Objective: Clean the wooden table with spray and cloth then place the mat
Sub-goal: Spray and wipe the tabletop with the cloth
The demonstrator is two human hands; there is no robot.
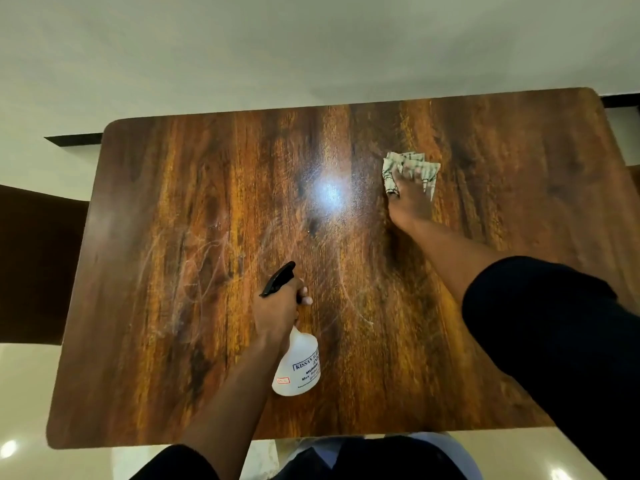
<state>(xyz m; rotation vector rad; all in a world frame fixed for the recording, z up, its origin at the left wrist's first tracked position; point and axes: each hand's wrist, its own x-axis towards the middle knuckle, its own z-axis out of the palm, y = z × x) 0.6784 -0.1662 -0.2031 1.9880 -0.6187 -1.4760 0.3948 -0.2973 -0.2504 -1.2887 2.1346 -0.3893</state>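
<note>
Right now I judge the wiping step in hand: my right hand (408, 192) presses flat, fingers spread, on the crumpled white patterned cloth (410, 171) at the far right of the glossy brown wooden bench (173, 188), while my left hand (280, 306) grips the neck of the white plastic spray bottle with black trigger (298, 362), held near the front middle. Next I would sweep the cloth over the pale smears left of centre; nothing blocks that, a dark chair (38, 265) stands beside the left edge, and no mat is in view.
</note>
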